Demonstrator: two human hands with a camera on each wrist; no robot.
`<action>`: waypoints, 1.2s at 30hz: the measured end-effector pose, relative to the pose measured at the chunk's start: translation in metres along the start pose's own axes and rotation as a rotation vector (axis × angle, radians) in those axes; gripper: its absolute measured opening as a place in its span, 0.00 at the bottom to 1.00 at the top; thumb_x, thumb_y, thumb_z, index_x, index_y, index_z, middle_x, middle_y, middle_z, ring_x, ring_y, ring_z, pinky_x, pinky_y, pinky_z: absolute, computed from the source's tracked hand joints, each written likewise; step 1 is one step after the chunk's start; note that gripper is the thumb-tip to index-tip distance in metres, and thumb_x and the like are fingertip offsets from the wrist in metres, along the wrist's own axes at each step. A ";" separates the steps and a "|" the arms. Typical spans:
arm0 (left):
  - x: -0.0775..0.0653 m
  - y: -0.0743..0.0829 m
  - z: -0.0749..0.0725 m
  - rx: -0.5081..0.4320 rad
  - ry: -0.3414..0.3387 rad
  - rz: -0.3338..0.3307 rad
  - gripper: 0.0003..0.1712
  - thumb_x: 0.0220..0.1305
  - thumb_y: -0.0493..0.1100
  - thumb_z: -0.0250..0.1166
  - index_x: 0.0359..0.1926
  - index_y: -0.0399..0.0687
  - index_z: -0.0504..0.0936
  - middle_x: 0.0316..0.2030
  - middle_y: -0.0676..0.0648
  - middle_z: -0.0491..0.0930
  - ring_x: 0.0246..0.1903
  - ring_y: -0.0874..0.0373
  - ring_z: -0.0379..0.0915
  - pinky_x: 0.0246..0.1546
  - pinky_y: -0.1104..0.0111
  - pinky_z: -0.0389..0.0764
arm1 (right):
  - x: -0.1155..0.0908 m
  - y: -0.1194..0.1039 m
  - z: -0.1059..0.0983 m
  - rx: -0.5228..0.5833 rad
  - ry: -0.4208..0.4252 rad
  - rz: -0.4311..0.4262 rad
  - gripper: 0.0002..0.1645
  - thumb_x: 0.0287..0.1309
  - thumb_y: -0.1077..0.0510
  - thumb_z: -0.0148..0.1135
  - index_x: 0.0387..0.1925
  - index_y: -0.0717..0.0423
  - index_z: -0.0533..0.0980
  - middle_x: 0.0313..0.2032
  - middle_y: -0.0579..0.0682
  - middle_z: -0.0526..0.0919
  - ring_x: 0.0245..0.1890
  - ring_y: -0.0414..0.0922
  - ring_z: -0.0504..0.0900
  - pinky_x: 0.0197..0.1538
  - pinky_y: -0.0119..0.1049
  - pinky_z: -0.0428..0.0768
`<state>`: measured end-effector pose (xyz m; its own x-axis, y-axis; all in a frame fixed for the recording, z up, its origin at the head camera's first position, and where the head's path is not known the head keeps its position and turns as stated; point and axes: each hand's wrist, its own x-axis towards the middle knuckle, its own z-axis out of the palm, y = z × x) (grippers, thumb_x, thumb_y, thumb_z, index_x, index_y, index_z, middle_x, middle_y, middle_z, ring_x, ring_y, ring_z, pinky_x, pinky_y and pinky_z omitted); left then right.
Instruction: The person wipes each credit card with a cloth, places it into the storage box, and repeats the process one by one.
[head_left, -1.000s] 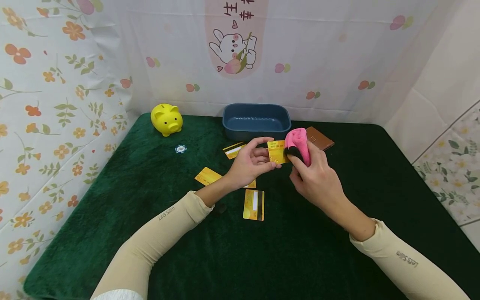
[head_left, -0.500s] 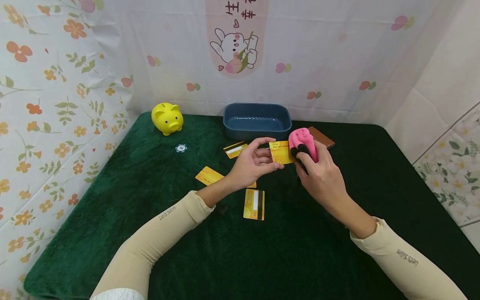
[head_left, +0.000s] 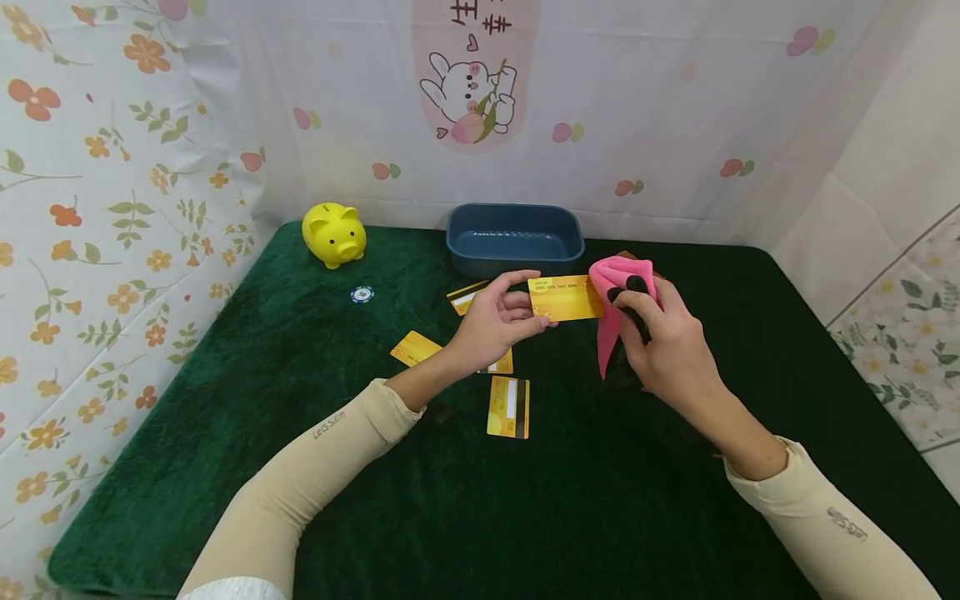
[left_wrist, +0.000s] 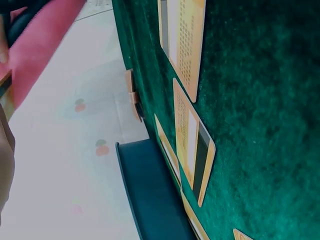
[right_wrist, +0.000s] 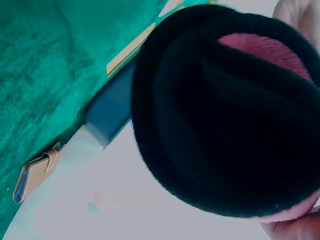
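Note:
My left hand (head_left: 501,321) pinches a yellow bank card (head_left: 562,302) by its left end, above the table. My right hand (head_left: 667,337) grips a pink and black cloth (head_left: 611,275), which covers the card's right end. One pink corner of the cloth hangs down. The cloth's black side (right_wrist: 215,130) fills much of the right wrist view. Below the hands lie several more yellow cards: a card (head_left: 507,408) with its stripe up, a card (head_left: 415,347) partly behind the left wrist, and a card (head_left: 463,297) beyond the left hand.
A blue basin (head_left: 515,266) stands at the table's back edge. A brown wallet (right_wrist: 40,175) lies to its right, mostly hidden by the cloth in the head view. Farther left are a yellow piggy bank (head_left: 333,237) and a poker chip (head_left: 362,294). Green cloth (head_left: 450,517) covers the table.
My right hand has moved right with the cloth, so more of the card's face shows. The cloth has partly unfolded, its corner now hanging. The left hand stays nearly in place.

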<state>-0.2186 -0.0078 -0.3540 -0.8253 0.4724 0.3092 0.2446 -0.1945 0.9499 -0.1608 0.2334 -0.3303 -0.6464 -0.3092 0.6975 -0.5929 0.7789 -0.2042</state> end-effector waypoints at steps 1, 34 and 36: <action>0.000 0.000 0.000 0.005 0.001 -0.009 0.34 0.63 0.25 0.63 0.68 0.36 0.64 0.50 0.31 0.80 0.45 0.48 0.83 0.51 0.60 0.82 | 0.000 0.000 -0.002 0.006 0.014 0.002 0.17 0.55 0.74 0.65 0.46 0.63 0.76 0.53 0.70 0.72 0.40 0.61 0.80 0.44 0.57 0.83; 0.002 -0.001 -0.005 0.045 0.040 -0.005 0.36 0.60 0.23 0.65 0.68 0.36 0.63 0.53 0.34 0.77 0.48 0.47 0.81 0.49 0.63 0.82 | 0.002 0.006 -0.019 0.505 0.018 0.231 0.27 0.53 0.75 0.67 0.56 0.63 0.76 0.40 0.47 0.78 0.28 0.36 0.79 0.34 0.23 0.80; 0.002 -0.001 -0.005 0.045 0.029 0.018 0.36 0.60 0.23 0.65 0.68 0.36 0.64 0.52 0.34 0.77 0.47 0.49 0.81 0.50 0.64 0.82 | 0.003 0.004 -0.020 0.534 -0.010 0.250 0.25 0.56 0.74 0.65 0.56 0.63 0.76 0.40 0.47 0.78 0.27 0.37 0.80 0.34 0.24 0.81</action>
<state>-0.2228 -0.0108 -0.3545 -0.8349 0.4439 0.3253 0.2814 -0.1637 0.9455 -0.1556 0.2468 -0.3158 -0.8007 -0.1582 0.5778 -0.5798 0.4471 -0.6811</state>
